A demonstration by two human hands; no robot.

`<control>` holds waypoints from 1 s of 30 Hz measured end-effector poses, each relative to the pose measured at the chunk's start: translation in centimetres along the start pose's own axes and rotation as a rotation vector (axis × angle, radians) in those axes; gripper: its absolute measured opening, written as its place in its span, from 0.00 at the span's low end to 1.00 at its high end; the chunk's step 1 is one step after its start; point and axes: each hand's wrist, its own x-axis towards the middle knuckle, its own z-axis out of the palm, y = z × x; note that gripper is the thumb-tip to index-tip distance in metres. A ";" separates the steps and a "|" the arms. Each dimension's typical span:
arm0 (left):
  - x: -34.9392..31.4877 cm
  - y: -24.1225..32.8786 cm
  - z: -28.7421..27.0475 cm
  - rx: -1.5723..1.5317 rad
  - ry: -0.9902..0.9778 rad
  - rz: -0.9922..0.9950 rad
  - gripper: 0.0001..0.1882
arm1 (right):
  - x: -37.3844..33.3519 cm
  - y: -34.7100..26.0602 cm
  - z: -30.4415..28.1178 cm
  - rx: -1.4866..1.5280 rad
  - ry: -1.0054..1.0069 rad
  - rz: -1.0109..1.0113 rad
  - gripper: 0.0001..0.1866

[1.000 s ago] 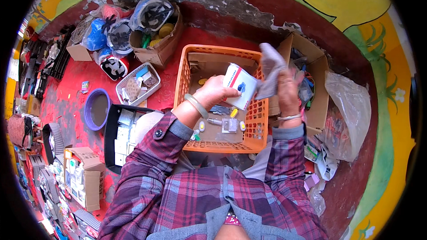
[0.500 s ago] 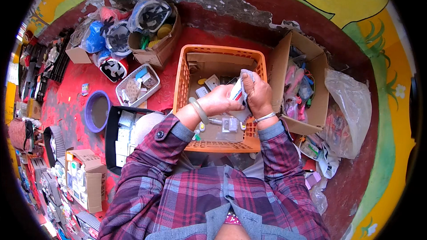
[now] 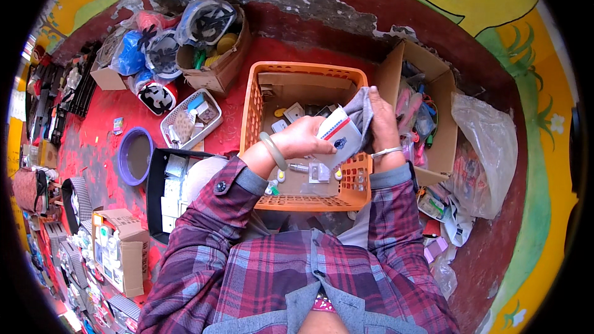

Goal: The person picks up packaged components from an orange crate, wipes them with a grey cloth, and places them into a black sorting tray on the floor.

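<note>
My left hand [image 3: 303, 139] grips a small white box [image 3: 340, 138] with red and blue markings, held over the orange plastic crate [image 3: 297, 77]. My right hand [image 3: 380, 120] presses a grey cloth [image 3: 362, 111] against the right side of that box. Both hands hover above the crate's right half. Inside the crate lie a cardboard sheet and several small white and grey parts [image 3: 294, 113]. A pale bangle sits on my left wrist and a thin bracelet on my right.
An open cardboard box [image 3: 427, 93] of colourful items stands right of the crate, with a clear plastic bag [image 3: 486, 148] beyond it. To the left are a white basket [image 3: 189, 117], a purple bowl [image 3: 133, 156], a black tray [image 3: 167, 188] and cartons of bagged goods [image 3: 210, 37].
The cloth, lifted high to the right a second ago, has come down against the box. Both hands have drawn together over the crate and the box has tilted.
</note>
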 end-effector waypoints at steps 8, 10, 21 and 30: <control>0.1 -0.1 -0.8 0.093 -0.041 -0.088 0.21 | -2.6 -1.5 1.7 -0.017 -0.533 0.121 0.22; 0.2 -0.1 -0.9 0.106 -0.024 -0.106 0.20 | -2.2 -0.4 1.8 0.069 -0.541 0.174 0.20; 0.8 -0.9 -0.4 -0.487 0.307 0.189 0.21 | -1.8 -0.5 2.8 0.312 -0.078 -0.065 0.09; 1.4 -1.9 0.4 -0.515 0.396 0.262 0.14 | -2.7 -1.0 3.9 0.266 -0.014 -0.149 0.07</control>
